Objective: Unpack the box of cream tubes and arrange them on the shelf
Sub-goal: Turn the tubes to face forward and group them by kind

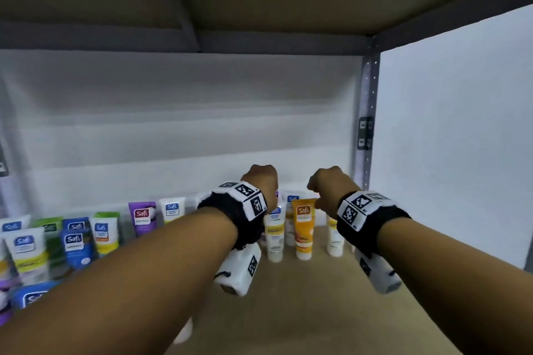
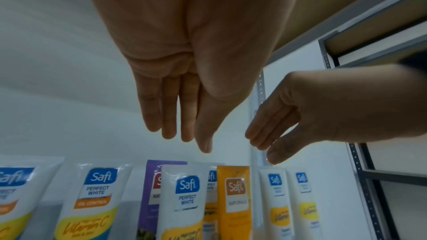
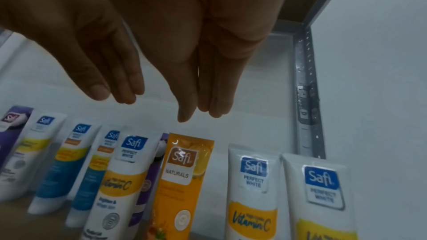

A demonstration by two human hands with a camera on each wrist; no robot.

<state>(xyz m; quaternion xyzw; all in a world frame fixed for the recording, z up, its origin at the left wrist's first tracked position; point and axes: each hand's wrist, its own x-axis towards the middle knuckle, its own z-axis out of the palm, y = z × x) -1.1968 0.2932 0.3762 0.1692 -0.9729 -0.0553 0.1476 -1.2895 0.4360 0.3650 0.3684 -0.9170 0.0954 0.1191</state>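
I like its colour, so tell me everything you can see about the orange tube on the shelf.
The orange tube looks like glossy plastic, with a brown Safi logo and a white NATURALS panel. It stands upright on its cap, crimped end up, among white tubes near the shelf's back wall. Both hands hover above; neither touches it.

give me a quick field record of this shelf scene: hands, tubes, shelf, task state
left hand: open, fingers straight, above the tubes, holds nothing
right hand: open, above the tubes, holds nothing
tubes: standing cap-down in rows along the back wall
orange tube: upright, between white tubes, below both hands
purple tube: back row, left of the hands
shelf: brown board, bare at the front
box: not in view
task state: many tubes placed
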